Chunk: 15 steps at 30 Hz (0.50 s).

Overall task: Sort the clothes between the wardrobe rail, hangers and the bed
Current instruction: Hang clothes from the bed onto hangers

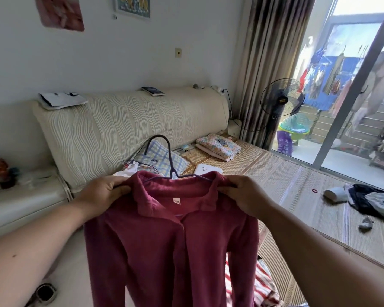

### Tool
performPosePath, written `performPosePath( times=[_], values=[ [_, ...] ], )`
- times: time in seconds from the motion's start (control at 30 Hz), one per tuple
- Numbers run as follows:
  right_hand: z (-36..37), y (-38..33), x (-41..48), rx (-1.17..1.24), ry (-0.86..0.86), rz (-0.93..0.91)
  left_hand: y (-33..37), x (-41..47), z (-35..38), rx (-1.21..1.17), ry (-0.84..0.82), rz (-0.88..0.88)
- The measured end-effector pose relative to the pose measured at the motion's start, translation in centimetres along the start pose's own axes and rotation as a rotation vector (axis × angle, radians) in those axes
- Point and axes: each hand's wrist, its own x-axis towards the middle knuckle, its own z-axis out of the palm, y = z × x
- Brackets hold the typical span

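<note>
A maroon collared shirt (164,247) hangs in front of me on a dark wire hanger (167,158), whose hook rises above the collar. My left hand (104,193) pinches the shirt's left shoulder. My right hand (246,196) grips the right shoulder by the collar. The bed (297,196), covered with a woven mat, lies behind and to the right. No wardrobe rail is in view.
On the bed lie a checked pillow (162,156), folded floral clothes (218,147), a white item (208,169), a dark clothes pile (372,200) and a red-striped cloth (259,284). A padded headboard (129,127), a standing fan (282,100) and a glass balcony door (350,89) stand behind.
</note>
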Motion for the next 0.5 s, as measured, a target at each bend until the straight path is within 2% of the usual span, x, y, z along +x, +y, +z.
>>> performPosePath(
  times=[0.13,0.27,0.5],
  values=[
    [1.6,-0.4,0.8,-0.066,0.061,0.001,-0.6,-0.1,-1.3,0.075,-0.059,-0.027],
    [2.0,-0.3,0.3,-0.143,0.153,0.003,-0.2,1.5,-0.9,0.122,0.000,0.035],
    [-1.7,2.2,-4.8,-0.231,0.359,0.156,3.9,4.6,3.4,0.103,-0.096,0.126]
  ],
)
